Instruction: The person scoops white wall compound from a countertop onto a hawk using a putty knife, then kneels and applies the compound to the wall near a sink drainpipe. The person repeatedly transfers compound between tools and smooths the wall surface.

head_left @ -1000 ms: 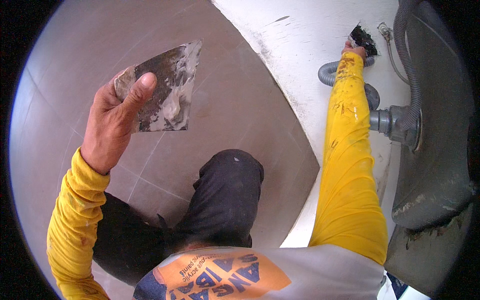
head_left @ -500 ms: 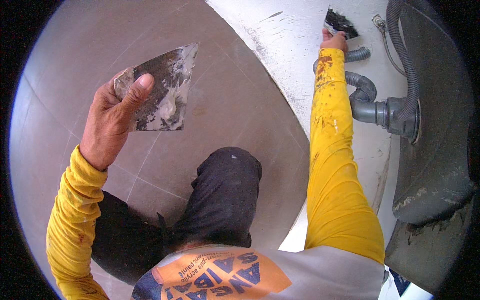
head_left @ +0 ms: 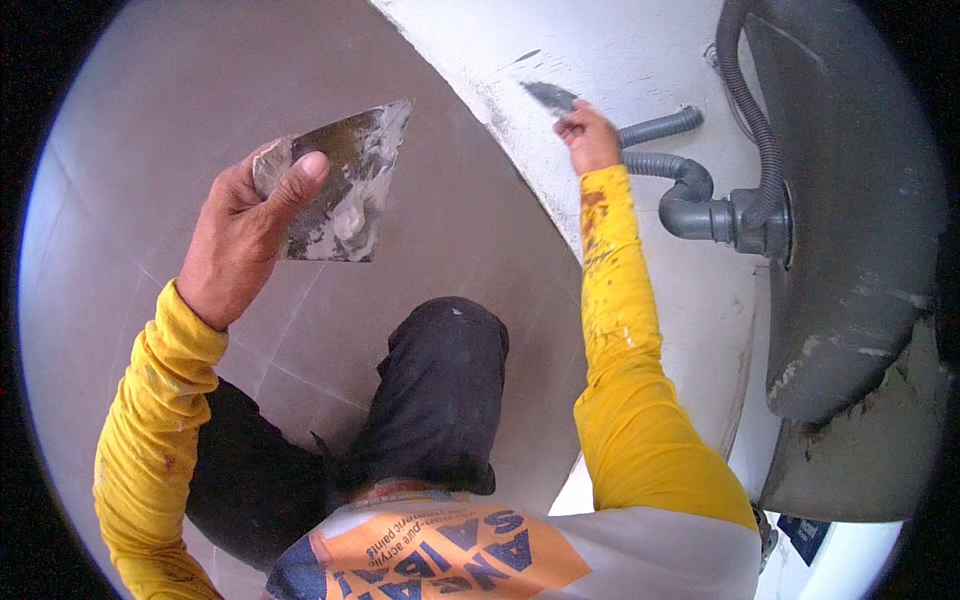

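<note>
My left hand (head_left: pixel 240 225) grips a wide metal scraper plate (head_left: pixel 345 195) by its crusted back edge, thumb on top. A lump of pale putty (head_left: pixel 350 222) sits on the plate, with smears along its far edge. My right hand (head_left: pixel 588 138) is closed round a putty knife (head_left: pixel 550 96), whose dark blade points left against the white wall (head_left: pixel 480 60). The handle is hidden in the fingers. Whether the blade touches the wall, I cannot tell.
Grey drain pipes (head_left: pixel 690 215) stick out just right of my right hand. A ribbed hose (head_left: pixel 745 90) runs down to them beside a dark sink underside (head_left: pixel 850 250). Grey floor tiles (head_left: pixel 150 200) spread below, and my bent knee (head_left: pixel 450 350) is in the middle.
My right hand has moved left along the wall with the putty knife, and its blade has turned leftward. The left hand and plate appear slightly farther right. The whole view has shifted a little.
</note>
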A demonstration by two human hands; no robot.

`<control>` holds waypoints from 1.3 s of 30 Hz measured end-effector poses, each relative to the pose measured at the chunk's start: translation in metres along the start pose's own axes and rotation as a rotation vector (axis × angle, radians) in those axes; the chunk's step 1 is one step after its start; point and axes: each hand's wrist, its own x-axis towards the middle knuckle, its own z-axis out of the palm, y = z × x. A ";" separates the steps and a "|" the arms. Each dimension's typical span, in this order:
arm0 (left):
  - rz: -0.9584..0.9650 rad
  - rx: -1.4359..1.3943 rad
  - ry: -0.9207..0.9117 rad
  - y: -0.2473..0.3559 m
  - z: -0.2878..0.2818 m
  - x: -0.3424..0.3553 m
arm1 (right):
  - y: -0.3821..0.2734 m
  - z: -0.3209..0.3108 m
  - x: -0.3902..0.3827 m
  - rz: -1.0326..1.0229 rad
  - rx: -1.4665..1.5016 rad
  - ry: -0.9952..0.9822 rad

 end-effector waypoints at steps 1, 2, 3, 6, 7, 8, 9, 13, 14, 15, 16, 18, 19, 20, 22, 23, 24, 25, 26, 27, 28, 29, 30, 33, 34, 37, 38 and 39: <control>0.008 0.004 0.004 0.000 0.000 0.000 | 0.003 0.007 -0.012 -0.049 0.019 -0.043; 0.004 0.011 -0.014 0.001 0.000 0.001 | 0.003 0.016 -0.017 0.035 -0.013 -0.038; 0.028 0.009 -0.024 0.003 0.000 0.000 | 0.003 0.024 -0.022 0.096 -0.030 -0.104; 0.033 0.015 -0.023 0.009 -0.001 -0.006 | -0.002 0.041 -0.033 0.010 -0.132 -0.026; 0.035 0.007 -0.017 0.011 -0.001 -0.008 | -0.005 0.043 -0.034 0.003 -0.160 0.035; 0.040 0.009 -0.025 0.014 0.000 -0.010 | -0.008 0.042 -0.034 0.022 -0.186 0.073; 0.049 0.005 -0.012 0.016 0.001 -0.010 | -0.010 0.039 -0.033 0.024 -0.208 0.116; 0.096 0.002 0.042 0.018 0.010 -0.013 | -0.008 0.013 -0.023 0.161 -0.324 0.303; 0.107 0.026 0.054 0.020 0.010 -0.014 | -0.008 0.006 -0.020 0.058 -0.446 0.351; 0.084 0.040 0.065 0.018 0.010 -0.014 | -0.007 -0.002 -0.014 0.033 -0.443 0.409; 0.126 0.053 0.045 0.017 0.009 -0.014 | -0.007 -0.009 -0.007 0.028 -0.455 0.460; 0.133 0.055 0.006 0.015 0.004 -0.014 | -0.011 -0.021 0.008 0.004 -0.381 0.578; 0.145 0.058 -0.002 0.014 0.002 -0.014 | -0.015 -0.027 0.014 -0.013 -0.308 0.683; 0.146 0.053 -0.010 0.013 0.000 -0.014 | -0.020 -0.031 0.023 -0.093 -0.151 0.654; 0.141 0.035 -0.022 0.011 -0.002 -0.014 | -0.031 -0.042 0.035 -0.082 0.092 0.666; 0.138 0.023 -0.027 0.009 -0.002 -0.012 | -0.038 -0.048 0.042 0.039 0.212 0.619; 0.139 0.016 -0.028 0.009 -0.001 -0.012 | -0.045 -0.054 0.049 0.031 0.199 0.630; 0.122 0.005 -0.027 0.008 0.000 -0.011 | -0.050 -0.059 0.056 0.023 0.185 0.606; 0.107 -0.003 -0.022 0.008 0.001 -0.009 | -0.059 -0.066 0.065 0.030 -0.266 0.664; 0.099 -0.002 -0.019 0.009 0.002 -0.008 | -0.069 -0.072 0.074 0.043 -0.714 0.674; 0.084 0.010 -0.019 0.008 0.002 -0.007 | -0.073 -0.078 0.079 0.121 -1.365 0.656; 0.078 0.028 -0.020 0.009 0.002 -0.005 | -0.080 -0.085 0.084 0.102 -1.880 0.612; 0.044 0.056 0.001 0.009 0.003 -0.004 | -0.085 -0.087 0.091 0.153 -1.899 0.614; 0.023 -0.025 0.010 0.006 0.005 -0.002 | -0.100 -0.096 0.104 0.306 -1.959 0.617; 0.014 -0.022 0.008 0.006 0.005 -0.001 | -0.103 -0.099 0.106 0.359 -1.984 0.627; -0.009 -0.010 -0.004 0.004 0.004 0.002 | -0.104 -0.108 0.116 0.293 -1.934 0.713; -0.013 -0.003 -0.013 0.003 0.003 0.003 | -0.106 -0.111 0.121 0.242 -1.970 0.669; -0.012 0.000 -0.019 0.002 0.003 0.004 | -0.104 -0.113 0.126 0.275 -1.980 0.643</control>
